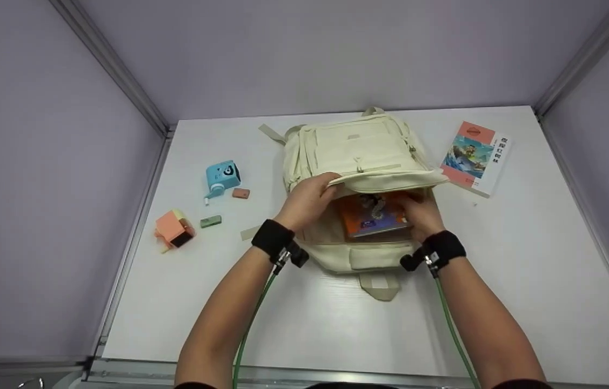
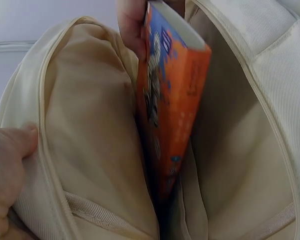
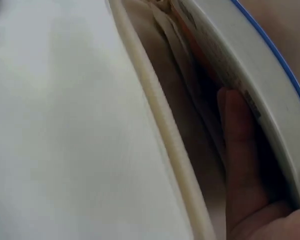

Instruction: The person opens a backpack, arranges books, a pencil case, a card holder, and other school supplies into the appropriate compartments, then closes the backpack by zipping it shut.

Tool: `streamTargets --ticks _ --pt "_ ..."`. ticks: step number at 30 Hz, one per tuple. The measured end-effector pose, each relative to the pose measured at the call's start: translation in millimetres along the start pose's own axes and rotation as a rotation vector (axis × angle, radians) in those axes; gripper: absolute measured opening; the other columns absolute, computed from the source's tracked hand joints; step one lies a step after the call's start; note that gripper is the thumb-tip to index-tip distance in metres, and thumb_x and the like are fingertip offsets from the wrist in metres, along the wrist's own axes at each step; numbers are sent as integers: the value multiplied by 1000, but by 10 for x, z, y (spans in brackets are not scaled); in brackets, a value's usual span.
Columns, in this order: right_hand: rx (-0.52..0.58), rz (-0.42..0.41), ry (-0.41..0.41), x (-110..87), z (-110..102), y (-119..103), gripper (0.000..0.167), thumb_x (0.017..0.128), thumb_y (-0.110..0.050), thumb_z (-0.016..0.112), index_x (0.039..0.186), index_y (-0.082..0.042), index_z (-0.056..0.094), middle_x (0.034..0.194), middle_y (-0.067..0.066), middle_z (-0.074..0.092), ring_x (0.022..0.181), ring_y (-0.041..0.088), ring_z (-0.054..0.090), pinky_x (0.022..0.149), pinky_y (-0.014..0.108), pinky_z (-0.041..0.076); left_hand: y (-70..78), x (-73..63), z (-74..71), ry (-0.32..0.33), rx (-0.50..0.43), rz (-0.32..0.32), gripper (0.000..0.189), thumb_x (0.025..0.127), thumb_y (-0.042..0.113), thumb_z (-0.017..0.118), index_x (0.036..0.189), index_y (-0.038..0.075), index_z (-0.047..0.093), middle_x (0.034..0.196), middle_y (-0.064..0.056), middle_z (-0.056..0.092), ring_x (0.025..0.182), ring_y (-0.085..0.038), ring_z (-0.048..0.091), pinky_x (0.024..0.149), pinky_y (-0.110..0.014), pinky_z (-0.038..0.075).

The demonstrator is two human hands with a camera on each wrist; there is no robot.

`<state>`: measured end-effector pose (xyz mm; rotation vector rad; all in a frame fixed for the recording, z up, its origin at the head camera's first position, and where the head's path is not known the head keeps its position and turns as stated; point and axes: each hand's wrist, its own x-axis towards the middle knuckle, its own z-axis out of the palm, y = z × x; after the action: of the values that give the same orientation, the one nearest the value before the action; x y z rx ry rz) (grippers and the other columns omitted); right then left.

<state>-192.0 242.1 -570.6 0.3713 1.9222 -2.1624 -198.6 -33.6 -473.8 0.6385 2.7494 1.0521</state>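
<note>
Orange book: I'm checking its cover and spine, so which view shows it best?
Left wrist: the orange book is large there, spine and cover visible in the open backpack. The head view shows its cover smaller, partly hidden; the right wrist view, mainly page edges by the right hand.

Upper right of the head view, an illustrated coral-and-white paperback (image 1: 474,158); left of centre, a blue hand-crank sharpener (image 1: 221,175), a reddish eraser (image 1: 240,193) and a green eraser (image 1: 211,221); farther left, an orange hand-crank sharpener (image 1: 171,227)
</note>
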Motion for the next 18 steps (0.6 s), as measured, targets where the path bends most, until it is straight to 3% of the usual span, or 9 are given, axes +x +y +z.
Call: streamTargets --ticks 4,7,9,11,13,17,18 --pt "49 -10 -17 107 72 -25 17 103 -24 64 113 -11 59 72 -1 57 56 10 49 53 26 41 7 -3 -10 0 -8 7 30 109 19 52 135 14 65 129 -1 68 110 -10 61 97 -32 48" --pt "48 -82 -13 143 112 -84 16 102 -16 65 112 -6 58 66 2 51 52 11 44 51 25 40 1 -11 -3 1 -11 4 29 109 19 52 135 15 65 127 0 68 102 -11 60 93 -32 48" --pt "2 -104 9 144 140 -139 21 101 -12 65 119 -5 56 73 1 52 54 11 45 53 25 41 -5 -12 0 3 -12 6 30 109 19 52 135 15 65 126 0 68 98 -12 59 91 -32 47" --pt "-60 -84 27 135 166 -196 26 101 -9 62 125 -4 53 80 -1 53 58 11 48 56 25 43 -14 -11 3 4 -9 6 30 109 19 53 135 15 65 126 0 68 99 -11 59 91 -32 47" --pt "-115 -29 23 154 183 -227 23 102 -10 59 123 -3 52 77 -3 51 57 10 47 56 25 42 -17 -10 3 5 -11 4 29 109 19 53 135 15 65 126 0 68 101 -10 59 93 -31 48" --pt "-168 59 -4 371 147 -81 20 104 -18 57 118 -5 53 65 -1 47 55 10 44 55 28 39 -18 -12 -3 9 -9 -4 29 109 20 53 135 15 65 126 1 69 102 -9 60 94 -31 48" --pt "-171 77 -9 454 125 -14 25 104 -20 58 122 -4 53 70 0 50 61 12 47 60 28 42 -17 -11 -7 11 -9 -4 29 109 20 53 135 15 65 126 1 69 102 -9 60 94 -31 48"
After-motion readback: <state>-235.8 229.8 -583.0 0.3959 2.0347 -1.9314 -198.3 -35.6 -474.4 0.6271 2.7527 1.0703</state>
